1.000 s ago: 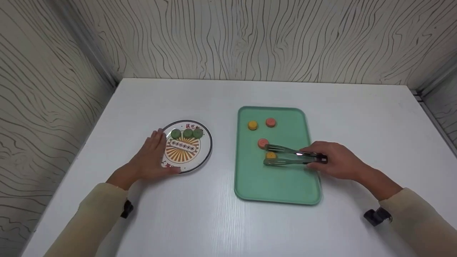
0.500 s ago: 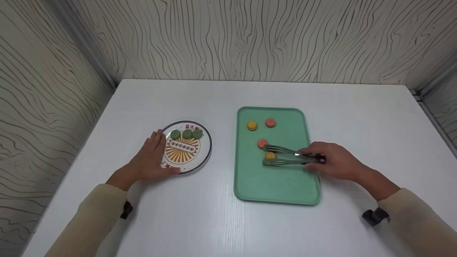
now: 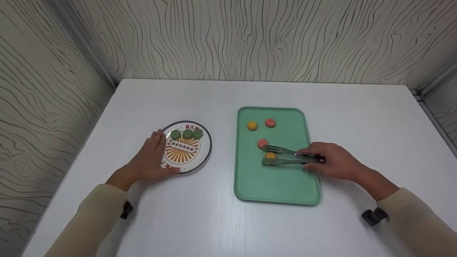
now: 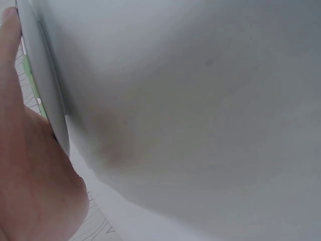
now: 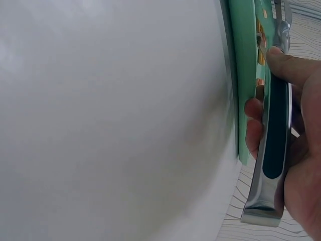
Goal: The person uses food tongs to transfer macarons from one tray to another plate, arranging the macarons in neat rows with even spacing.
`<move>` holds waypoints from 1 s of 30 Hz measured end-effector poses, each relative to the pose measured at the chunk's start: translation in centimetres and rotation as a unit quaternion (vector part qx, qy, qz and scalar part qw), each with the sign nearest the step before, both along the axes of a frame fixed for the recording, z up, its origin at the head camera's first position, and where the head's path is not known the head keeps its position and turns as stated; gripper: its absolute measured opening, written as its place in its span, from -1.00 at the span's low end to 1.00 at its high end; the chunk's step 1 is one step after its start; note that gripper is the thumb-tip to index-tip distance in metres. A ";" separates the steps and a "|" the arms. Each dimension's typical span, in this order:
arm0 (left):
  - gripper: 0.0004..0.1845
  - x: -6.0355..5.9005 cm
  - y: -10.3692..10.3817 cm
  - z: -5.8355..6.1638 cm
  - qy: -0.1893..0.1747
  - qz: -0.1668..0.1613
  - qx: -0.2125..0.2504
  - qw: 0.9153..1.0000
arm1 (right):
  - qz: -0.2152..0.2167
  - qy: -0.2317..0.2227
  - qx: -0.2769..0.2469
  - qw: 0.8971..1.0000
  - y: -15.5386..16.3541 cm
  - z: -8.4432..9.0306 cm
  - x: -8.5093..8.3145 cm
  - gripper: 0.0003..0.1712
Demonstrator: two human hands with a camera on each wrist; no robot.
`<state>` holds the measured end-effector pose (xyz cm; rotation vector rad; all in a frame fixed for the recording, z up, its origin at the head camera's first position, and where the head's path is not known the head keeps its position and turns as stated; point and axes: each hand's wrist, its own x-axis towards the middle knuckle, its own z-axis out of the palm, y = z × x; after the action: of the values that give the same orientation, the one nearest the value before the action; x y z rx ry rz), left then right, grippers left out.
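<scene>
The right hand (image 3: 330,161) grips the tongs (image 3: 285,156) by their handle end, fingers curled round the dark grip. The tongs reach toward 9 o'clock from the hand, low over the tray (image 3: 276,189). Their two arms stand on either side of a yellow cake (image 3: 270,155); from the head view they seem to touch it, though contact is hard to judge. The right wrist view shows the thumb (image 5: 296,65) pressing the upper arm and the steel hinge end behind the palm.

A pink cake (image 3: 262,143) lies just beside the tong tips, at 11 o'clock from the yellow one. Farther up the tray, at 12 o'clock, sit a second yellow cake (image 3: 252,125) and a second pink cake (image 3: 270,122), near each other.

The left hand (image 3: 150,160) lies flat on the table (image 3: 221,221), fingers straight, holding nothing, its fingers along the plate (image 3: 207,142) rim at the plate's 8 o'clock side. Three green cakes (image 3: 187,134) sit in a row touching one another at the plate's 12 o'clock edge. The plate lies well apart from the tray, at its 9 o'clock.
</scene>
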<state>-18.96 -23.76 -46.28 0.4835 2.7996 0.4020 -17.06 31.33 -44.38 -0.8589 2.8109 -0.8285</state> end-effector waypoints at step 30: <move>0.41 0.2 0.1 0.3 0.003 0.000 0.007 1.000 | 0.010 0.005 -0.022 1.000 0.3 -0.3 -0.1 -0.63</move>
<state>-18.77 -23.71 -46.01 0.4901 2.8049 0.4203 -17.12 31.60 -44.67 -0.8973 2.7984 -0.8875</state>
